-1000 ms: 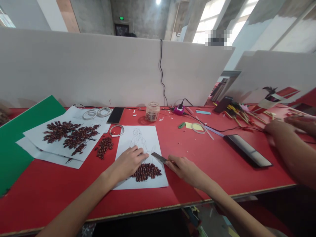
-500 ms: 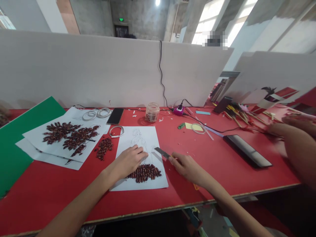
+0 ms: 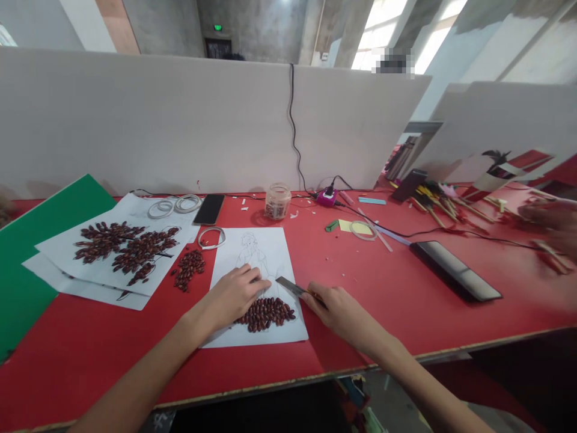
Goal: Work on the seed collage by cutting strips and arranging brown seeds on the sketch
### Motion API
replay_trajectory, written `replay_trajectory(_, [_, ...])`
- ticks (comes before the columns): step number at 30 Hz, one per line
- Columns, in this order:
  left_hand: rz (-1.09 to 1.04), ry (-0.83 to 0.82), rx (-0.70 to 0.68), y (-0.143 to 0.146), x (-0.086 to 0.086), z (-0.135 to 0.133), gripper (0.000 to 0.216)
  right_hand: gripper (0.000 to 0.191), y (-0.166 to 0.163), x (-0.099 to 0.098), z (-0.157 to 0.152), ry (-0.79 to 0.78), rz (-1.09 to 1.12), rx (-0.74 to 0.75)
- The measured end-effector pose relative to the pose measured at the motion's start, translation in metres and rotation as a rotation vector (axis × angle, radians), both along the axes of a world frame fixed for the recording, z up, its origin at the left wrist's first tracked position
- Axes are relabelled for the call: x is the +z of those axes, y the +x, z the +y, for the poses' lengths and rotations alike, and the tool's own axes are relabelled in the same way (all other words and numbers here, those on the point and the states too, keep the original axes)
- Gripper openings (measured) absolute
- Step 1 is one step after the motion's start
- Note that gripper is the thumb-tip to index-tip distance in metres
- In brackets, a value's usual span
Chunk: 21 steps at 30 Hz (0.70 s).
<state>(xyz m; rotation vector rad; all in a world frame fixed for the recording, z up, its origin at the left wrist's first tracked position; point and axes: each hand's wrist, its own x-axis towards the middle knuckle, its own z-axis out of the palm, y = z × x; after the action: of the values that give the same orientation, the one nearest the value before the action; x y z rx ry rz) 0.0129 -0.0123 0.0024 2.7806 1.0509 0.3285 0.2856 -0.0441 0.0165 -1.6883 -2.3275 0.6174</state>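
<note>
Left hand: we are pressing our left hand (image 3: 234, 294) down on the paper (image 3: 274, 243), fingers loosely bent, gripping nothing, touching the patch of seeds (image 3: 267, 313)
Right hand: we are pinching a thin metal tool (image 3: 291, 287) in our closed right hand (image 3: 336, 310), its tip just beside the left fingertips
Seeds: they are lying low on the paper, near the front edge of the table (image 3: 383, 300)
Finger risk: the tip is pointing towards our left fingers, so a slip could be nicking them
Seed risk: a hard push could be scattering them or dragging the paper
</note>
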Motion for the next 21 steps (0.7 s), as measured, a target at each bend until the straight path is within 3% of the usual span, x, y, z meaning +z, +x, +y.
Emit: replay_trajectory(21, [0.015,0.017,-0.016,0.0009,0.0011,-0.0007,0.041,0.034,0.0083,0.0022,0.0077,-0.052,0.049,0.075])
